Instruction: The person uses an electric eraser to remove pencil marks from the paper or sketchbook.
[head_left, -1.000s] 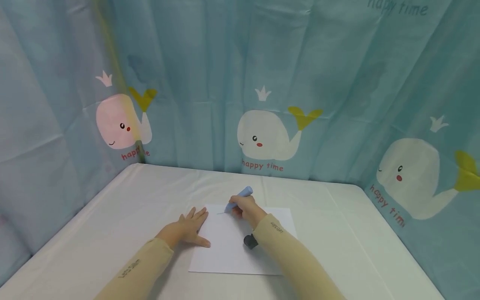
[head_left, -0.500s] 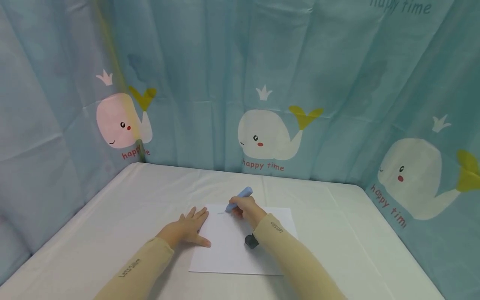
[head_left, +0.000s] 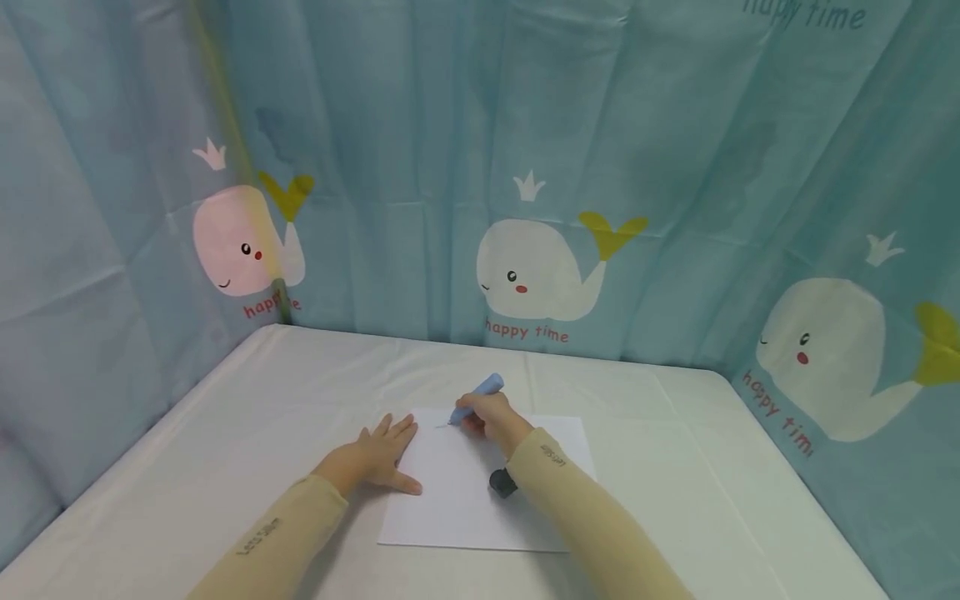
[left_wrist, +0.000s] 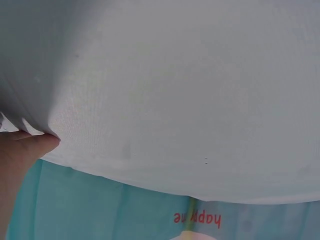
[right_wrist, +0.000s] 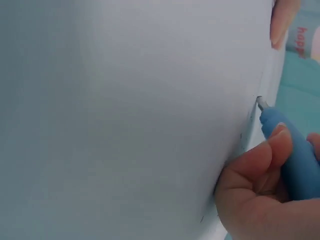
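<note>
My right hand point(head_left: 491, 414) grips a thick light-blue pen point(head_left: 489, 385), thumb and fingers curled round its barrel. The pen's narrow tip is right at the surface of a white sheet of paper point(head_left: 450, 517), near its far edge. A short, thin bluish line point(head_left: 440, 427) runs left from the tip. My left hand point(head_left: 382, 457) rests on the sheet's left edge, fingers spread and straight. In the right wrist view the blue pen point(right_wrist: 295, 160) slants across, and fingertips of the left hand point(right_wrist: 282, 22) show at the top. The left wrist view catches part of the left hand point(left_wrist: 25, 150).
The white-covered table point(head_left: 712, 475) extends around the sheet. A small black object point(head_left: 502, 482) shows beside the right sleeve, at the wrist, over the paper. A blue curtain point(head_left: 405, 167) printed with whales hangs behind and along both sides of the table.
The pen tip has shifted slightly right, then back left along the short line. My left hand has stayed in place on the sheet.
</note>
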